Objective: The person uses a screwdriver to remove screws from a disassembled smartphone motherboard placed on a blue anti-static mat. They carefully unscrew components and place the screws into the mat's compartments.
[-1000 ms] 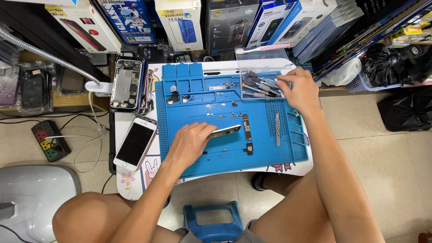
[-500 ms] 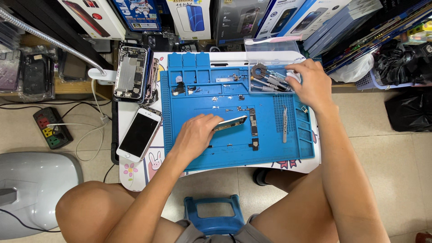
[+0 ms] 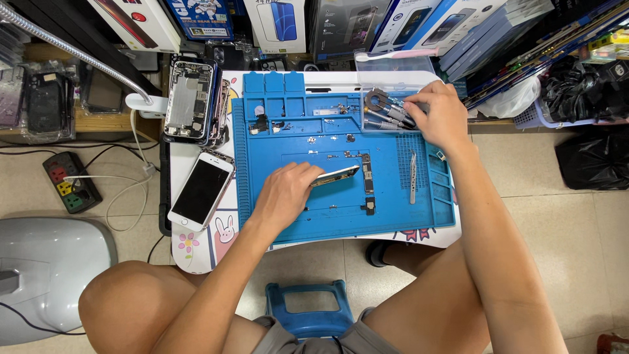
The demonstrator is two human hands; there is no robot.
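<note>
A blue repair mat covers a small white table. My left hand rests on the mat and holds a silver phone housing tilted on its edge. My right hand reaches into a clear tray of screwdrivers at the mat's far right, fingers on the tool handles. A narrow logic board and several tiny screws and parts lie on the mat beside the housing. Metal tweezers lie to the right.
A white phone with a dark screen lies left of the mat. Opened phone bodies are stacked above it. Boxes line the back. A lamp arm, a power strip, a blue stool and black bags surround the table.
The view has shifted slightly. My right hand stays at the screwdriver tray, fingers working among the tools. My left hand keeps the housing in the same spot.
</note>
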